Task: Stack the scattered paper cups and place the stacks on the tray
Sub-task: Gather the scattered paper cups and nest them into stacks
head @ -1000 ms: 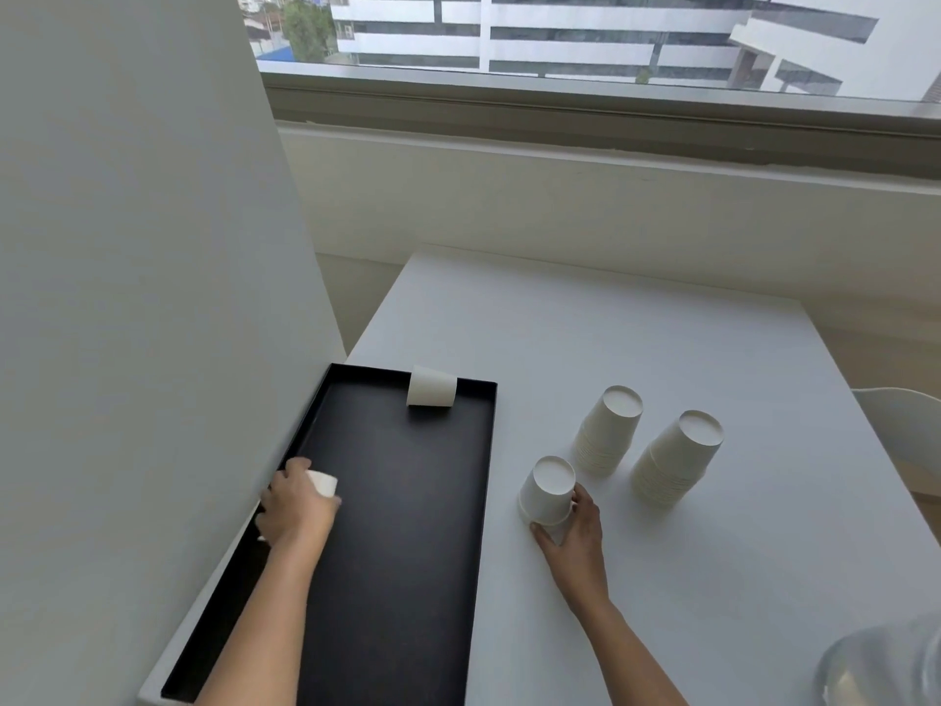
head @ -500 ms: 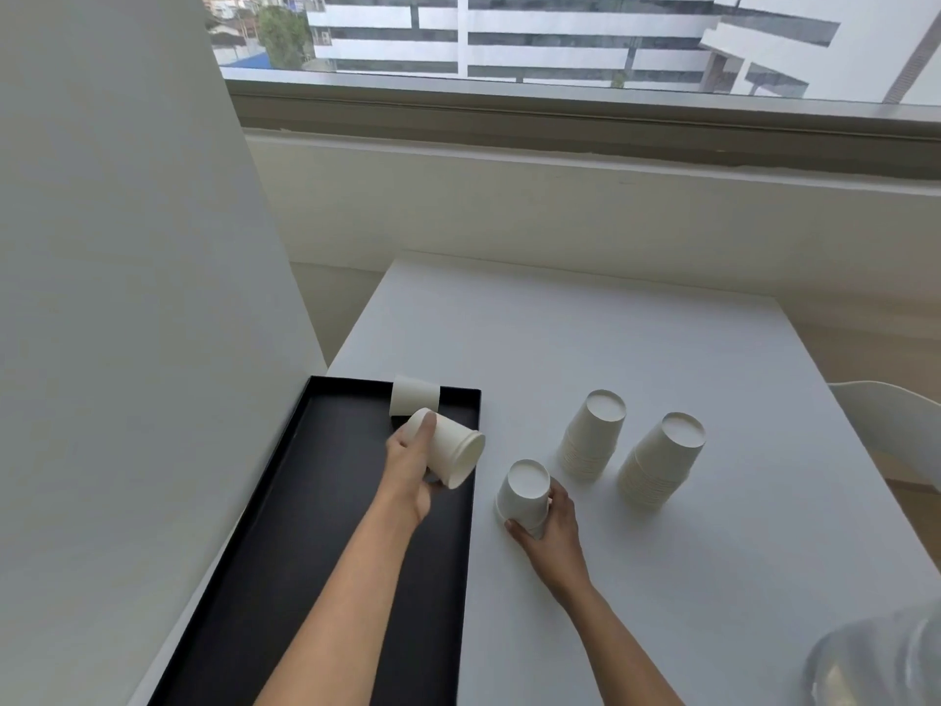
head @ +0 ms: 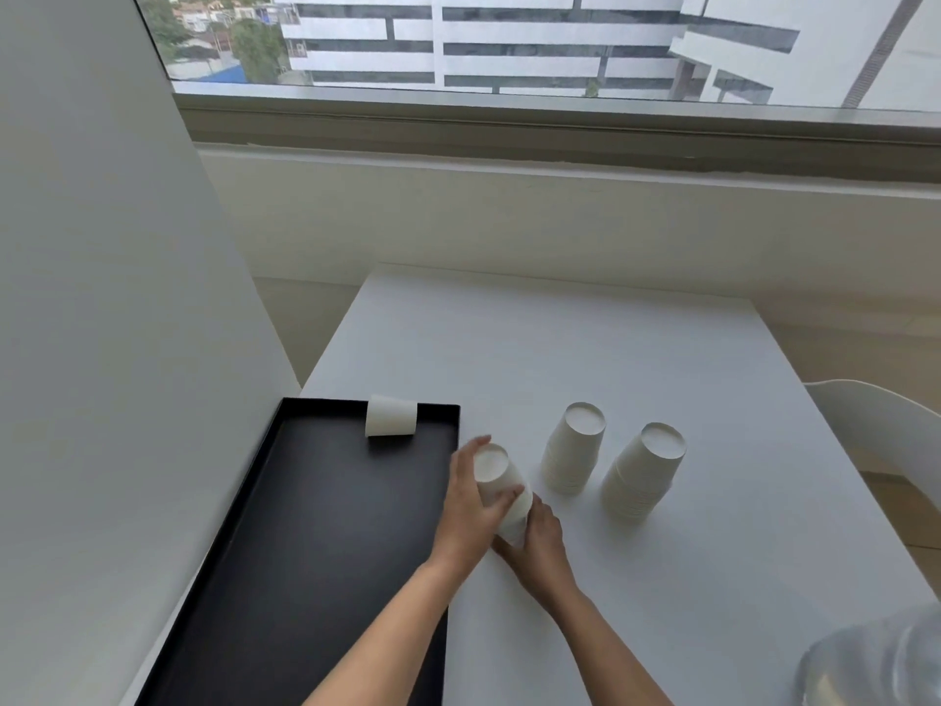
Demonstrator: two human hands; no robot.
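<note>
Roughly mid-task, head view: left hand (head: 471, 507) wraps an inverted paper cup (head: 493, 468), fitting it over the short stack (head: 514, 514) that the right hand (head: 540, 542) grips at its base, on the white table (head: 585, 349) just beside the black tray (head: 305, 527). Two taller inverted stacks (head: 573, 450) (head: 644, 471) stand near, not on tray yet. One loose cup (head: 391, 416) lies sideways at tray's far rim, still unstacked. Left to do: that cup, then move all 3 stacks.

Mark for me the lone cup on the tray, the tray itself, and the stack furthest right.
lone cup (head: 391, 416): head view, on its side wall.
tray (head: 326, 527): head view, on its bare black floor.
rightmost stack (head: 644, 471): head view, on the side wall of its top cup.
</note>
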